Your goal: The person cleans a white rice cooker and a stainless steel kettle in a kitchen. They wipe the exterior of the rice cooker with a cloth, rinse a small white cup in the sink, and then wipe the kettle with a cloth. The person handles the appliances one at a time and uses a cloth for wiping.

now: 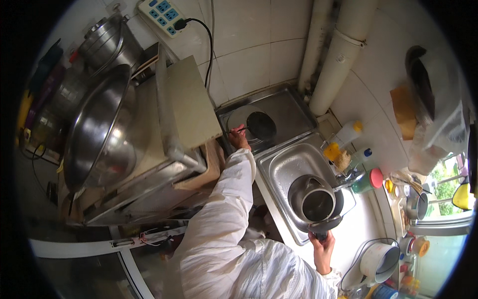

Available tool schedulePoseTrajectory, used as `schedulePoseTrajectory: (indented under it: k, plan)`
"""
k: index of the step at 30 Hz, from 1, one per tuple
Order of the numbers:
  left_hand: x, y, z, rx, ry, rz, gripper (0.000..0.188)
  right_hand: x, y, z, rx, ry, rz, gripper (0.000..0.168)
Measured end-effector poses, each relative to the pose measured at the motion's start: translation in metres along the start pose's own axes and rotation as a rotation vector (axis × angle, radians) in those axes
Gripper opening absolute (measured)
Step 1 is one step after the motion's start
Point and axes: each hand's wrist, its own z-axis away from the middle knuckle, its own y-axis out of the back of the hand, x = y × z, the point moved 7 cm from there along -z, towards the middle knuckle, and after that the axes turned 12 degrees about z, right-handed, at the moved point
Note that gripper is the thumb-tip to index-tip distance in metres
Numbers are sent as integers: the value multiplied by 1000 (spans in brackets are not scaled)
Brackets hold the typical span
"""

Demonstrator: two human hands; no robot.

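My left hand (pixel 239 137) grips the thin handle of a dark, round, flat-looking utensil (pixel 262 126); its exact kind is unclear. This utensil is over a stainless steel basin with a raised rim (pixel 295 99), and a pale round plate or lid (pixel 239 116) shows beside it. Lower right, my right hand (pixel 322 248) holds the black handle of a stainless steel kettle (pixel 300 194). The kettle is over the steel sink bowl (pixel 285 159), with its mouth uncovered and its hinged lid (pixel 325 225) raised toward my hand. Inside, the kettle looks dark.
A faucet (pixel 349 180) reaches toward the sink. Bottles, including a red-capped green jar (pixel 368 180), line the wall side. A large steel bowl (pixel 99 127) stands on the left shelf, near a hanging board (pixel 192 102). A white pot (pixel 379 262) is on the counter at right.
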Motion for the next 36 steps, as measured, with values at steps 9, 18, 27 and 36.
schedulePoseTrajectory:
  k: [9, 18, 27, 36]
  plan:
    - [65, 64, 86, -392, 141, -144, 37, -5, 18, 32, -122, 87, -41, 23]
    - [56, 158, 71, -223, -334, -658, 32, -7, 25, 66, -234, 141, -74, 28]
    - [54, 152, -27, 462, -198, -1100, 54, -13, 33, 70, -240, 211, 71, 34]
    - [63, 48, 274, -780, 342, -454, 21, -2, 69, 59, -12, 94, -69, 26]
